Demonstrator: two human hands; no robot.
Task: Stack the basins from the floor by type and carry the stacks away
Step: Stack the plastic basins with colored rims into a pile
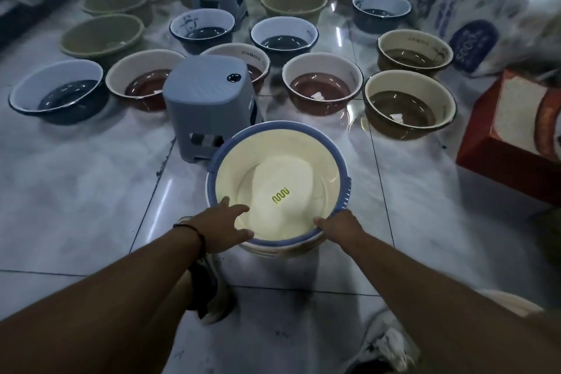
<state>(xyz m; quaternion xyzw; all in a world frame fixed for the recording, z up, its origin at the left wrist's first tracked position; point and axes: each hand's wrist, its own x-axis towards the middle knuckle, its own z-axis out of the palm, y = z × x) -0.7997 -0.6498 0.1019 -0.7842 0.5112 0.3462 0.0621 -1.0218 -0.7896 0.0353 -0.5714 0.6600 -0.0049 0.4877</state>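
So the cream basin with the blue rim (277, 175) sits right in front of the person on the tiled floor (76, 176), nested on top of at least one more basin you can just see peeking out underneath, so that's the stack being built. Left hand (223, 222) is on the near rim with the thumb hooked inside and fingers over the edge, right hand (337, 226) clamps the rim on the other side. My guess is that's a two-handed hold for seating or lifting the stack evenly. There's a little yellow-green squiggle logo on the basin's bottom. Just behind it is a grey plastic stool (209, 103), then rows of loose basins, a couple of the brown-bottomed ones (321, 82) reading "PANDA" on the inner wall. Red box (513, 143) off to the right.
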